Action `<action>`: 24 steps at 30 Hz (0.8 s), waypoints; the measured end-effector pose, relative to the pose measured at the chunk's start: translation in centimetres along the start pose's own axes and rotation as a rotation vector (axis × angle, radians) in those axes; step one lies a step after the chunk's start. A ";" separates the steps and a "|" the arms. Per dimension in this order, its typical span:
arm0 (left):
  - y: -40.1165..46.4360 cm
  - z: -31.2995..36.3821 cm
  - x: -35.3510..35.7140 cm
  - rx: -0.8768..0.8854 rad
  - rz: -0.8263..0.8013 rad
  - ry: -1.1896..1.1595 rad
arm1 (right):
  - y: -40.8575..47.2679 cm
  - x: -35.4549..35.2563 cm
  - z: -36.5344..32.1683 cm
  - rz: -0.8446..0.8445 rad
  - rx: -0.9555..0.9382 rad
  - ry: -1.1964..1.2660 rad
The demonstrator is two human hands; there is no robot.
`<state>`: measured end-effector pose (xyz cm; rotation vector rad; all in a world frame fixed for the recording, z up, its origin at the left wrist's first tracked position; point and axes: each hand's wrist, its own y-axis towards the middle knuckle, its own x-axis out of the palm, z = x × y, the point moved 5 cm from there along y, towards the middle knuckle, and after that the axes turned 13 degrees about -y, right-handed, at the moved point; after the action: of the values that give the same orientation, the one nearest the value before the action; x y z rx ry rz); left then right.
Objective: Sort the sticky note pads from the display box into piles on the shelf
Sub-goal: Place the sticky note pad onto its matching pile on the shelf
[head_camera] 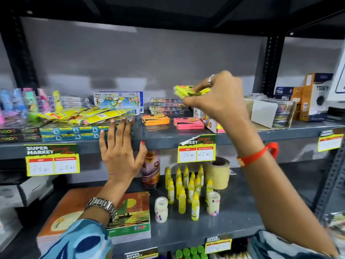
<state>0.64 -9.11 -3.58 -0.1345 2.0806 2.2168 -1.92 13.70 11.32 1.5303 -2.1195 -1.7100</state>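
My right hand (216, 98) is raised above the upper shelf (160, 140) and holds yellow sticky note pads (186, 90) pinched in its fingers. Below it, mostly hidden by my wrist, stands the display box (208, 118) with a few pink and yellow pads showing at its front. An orange pile of pads (155, 119) and a pink pile (187, 123) lie side by side on the shelf left of the box. My left hand (119, 148) is open, fingers spread, its fingertips touching the front of the teal boxes (71, 132) at the shelf's edge.
Yellow packets and crayon boxes (117, 101) crowd the shelf's left side. Clear cases (166, 105) stand behind the piles; white and orange cartons (315, 96) fill the right. The lower shelf holds yellow glue bottles (186, 187), tape rolls (217, 171) and notebooks (130, 217). Price tags (197, 149) hang off the edge.
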 end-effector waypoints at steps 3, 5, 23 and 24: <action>0.0 0.1 -0.1 0.006 0.002 0.002 | 1.6 -1.7 3.8 0.087 0.051 -0.089; 0.1 0.1 -0.1 0.002 0.000 -0.001 | 2.5 -2.5 6.6 0.119 0.103 -0.128; 0.1 0.4 -0.3 -0.033 -0.032 -0.009 | 2.4 3.4 16.6 -0.356 0.007 -0.331; 0.1 0.4 -0.3 -0.036 -0.033 -0.009 | 2.4 3.7 16.9 -0.399 -0.009 -0.359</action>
<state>0.89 -8.68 -3.39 -0.1608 2.0195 2.2327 -14.67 23.41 4.47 1.8659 -2.0419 -2.2721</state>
